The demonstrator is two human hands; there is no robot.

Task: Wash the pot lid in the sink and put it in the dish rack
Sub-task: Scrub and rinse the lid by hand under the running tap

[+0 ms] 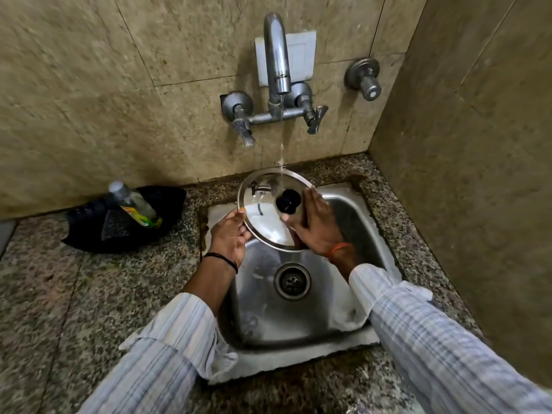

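The steel pot lid (263, 216) was tilted over the back of the sink (298, 312), right under the tap's (277, 61) thin stream of water. Left hand (230, 237) had its grip curled round the lid's near-left rim, while the right hand (316, 225) lay spread flat against the right side by the black knob (287, 201).

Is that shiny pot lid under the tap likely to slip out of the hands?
Probably slippery: the pot lid is smooth metal with water running over it. It looks stiff and thin, likely light. The left hand grips its rim; the right hand steadies it.
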